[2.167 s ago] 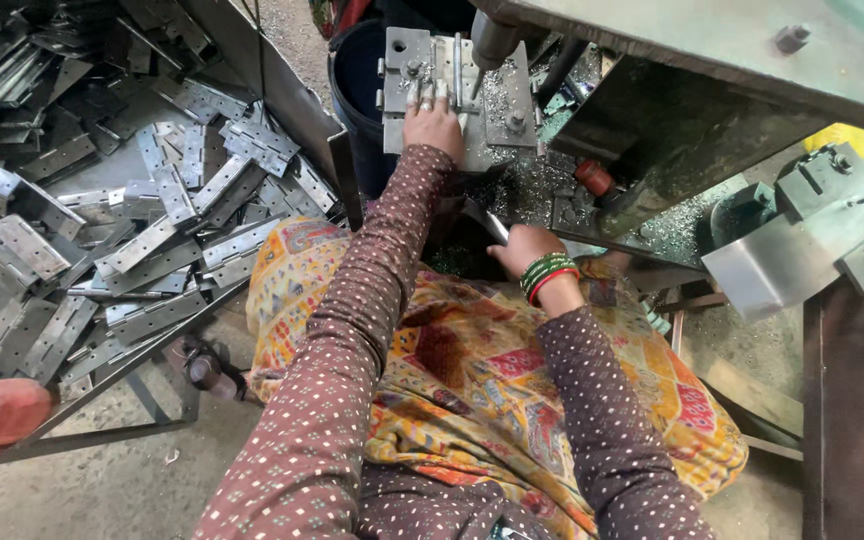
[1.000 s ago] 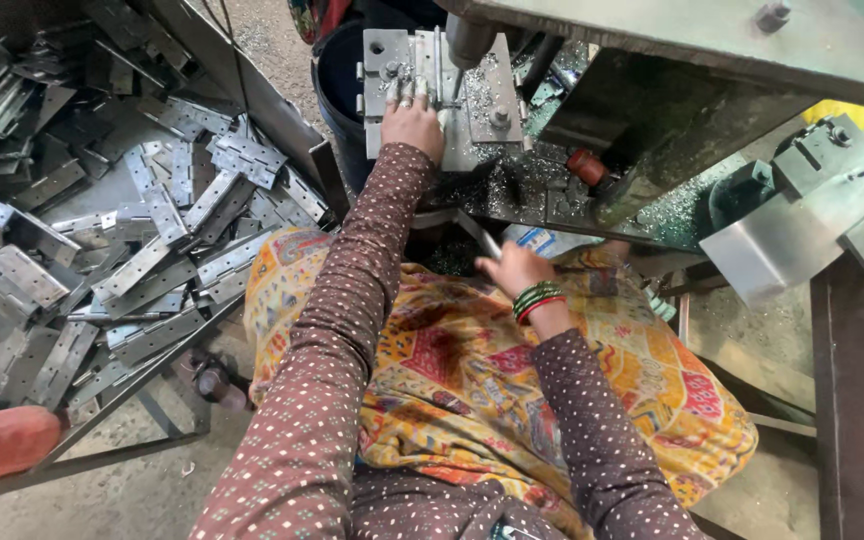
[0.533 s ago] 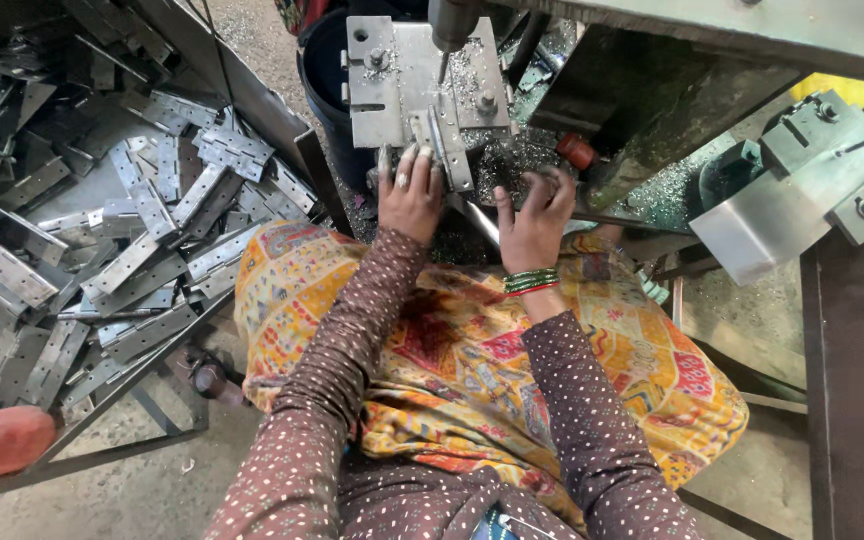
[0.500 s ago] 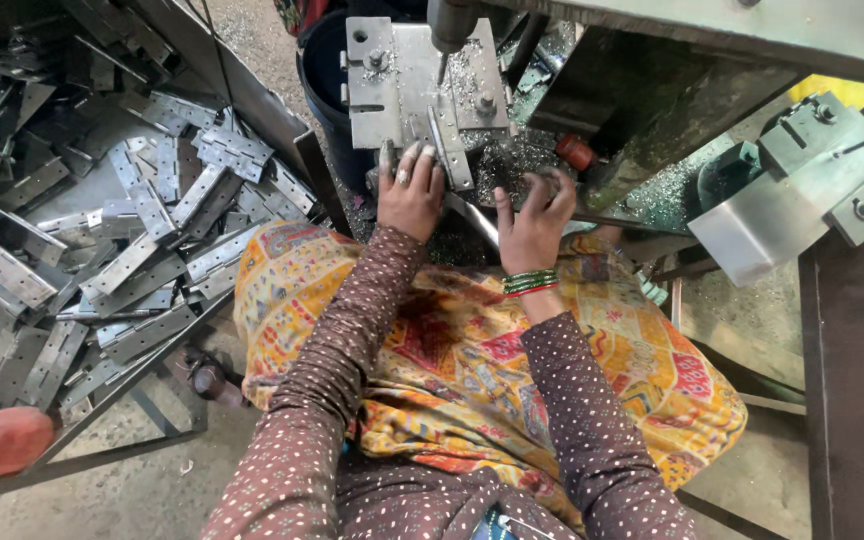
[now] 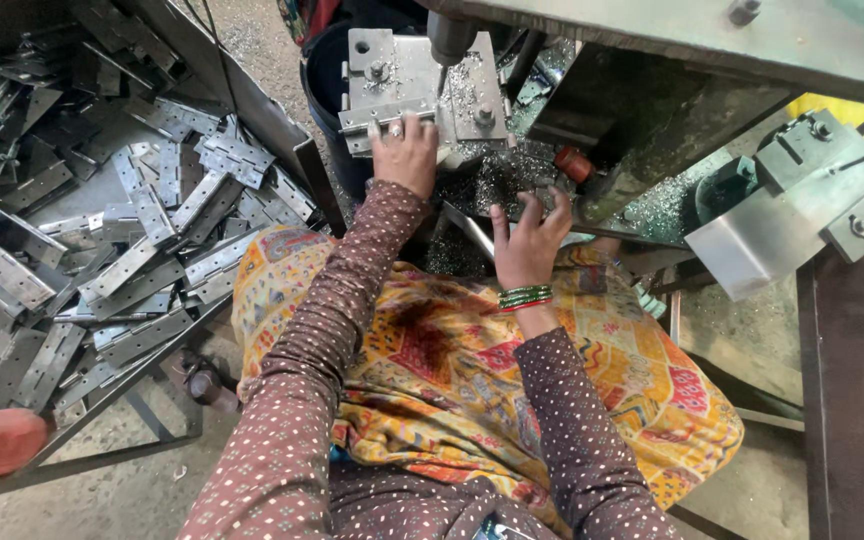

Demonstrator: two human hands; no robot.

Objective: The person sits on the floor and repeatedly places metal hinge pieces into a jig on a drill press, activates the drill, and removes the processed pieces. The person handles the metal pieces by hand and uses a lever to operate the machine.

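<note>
Since half a second ago the left hand (image 5: 407, 155) has gone up from the edge of the lap to the drill jig plate (image 5: 417, 85), while the right hand (image 5: 529, 245) has stayed low by the shavings. The left fingers (image 5: 399, 128) lie flat and close together, pressing down on a metal hinge (image 5: 384, 112) that sits along the near edge of the plate, just left of the drill bit (image 5: 442, 75); they rest on top of it rather than wrapping it. The right fingers (image 5: 534, 210) are spread and slightly curled over a heap of metal shavings (image 5: 497, 180); they seem to hold nothing, though the fingertips are partly lost in the swarf. Green bangles (image 5: 524, 297) ring the right wrist.

Both arms wear brown dotted sleeves (image 5: 337, 320), and a yellow patterned cloth (image 5: 472, 370) covers the lap below them. A red knob (image 5: 569, 165) shows just right of the shavings, beneath the grey machine body (image 5: 672, 100). To the left, well apart from both hands, a tray (image 5: 282, 150) holds a large pile of loose hinges (image 5: 122, 240). A bent steel bracket (image 5: 802, 210) juts out at the right.
</note>
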